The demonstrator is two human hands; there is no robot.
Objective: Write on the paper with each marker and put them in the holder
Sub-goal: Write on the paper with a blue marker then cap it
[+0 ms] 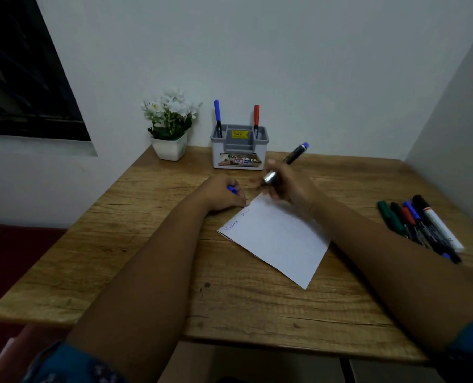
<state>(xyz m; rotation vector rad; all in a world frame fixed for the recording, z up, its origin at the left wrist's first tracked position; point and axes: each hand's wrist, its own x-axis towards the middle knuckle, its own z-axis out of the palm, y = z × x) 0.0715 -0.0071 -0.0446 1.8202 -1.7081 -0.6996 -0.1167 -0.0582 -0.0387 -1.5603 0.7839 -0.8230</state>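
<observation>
**Marker uncapped above the top edge of the paper**

I take the white paper (279, 239) as my landmark; it lies turned at an angle on the wooden table (147, 261), and I see two small handwritten words along its upper left edge.

My right hand (287, 186) is just above the far corner of the paper. Its fingers are curled around a black marker (287, 163) with a silver collar and a blue end. The marker is tilted, the blue end pointing up and away from the paper toward the holder. I cannot see its tip; it is hidden by the fingers.

My left hand (224, 194) rests on the table, just beside the same far corner of the paper, on its left. It grips a small blue cap (232, 189), and only a part of the cap shows between the fingers.

The grey and white holder (239, 150) stands beyond the paper, near the wall. A blue-capped marker (217, 117) stands upright in its left compartment and a red-capped marker (256, 120) in its right compartment.

To the right of the paper, well apart from it, a group of markers (420, 225) lies on the table, side by side: green, black, red, blue and one white with a black cap.

Beyond the paper and left of the holder stands a white pot with white flowers (171, 120)
</observation>
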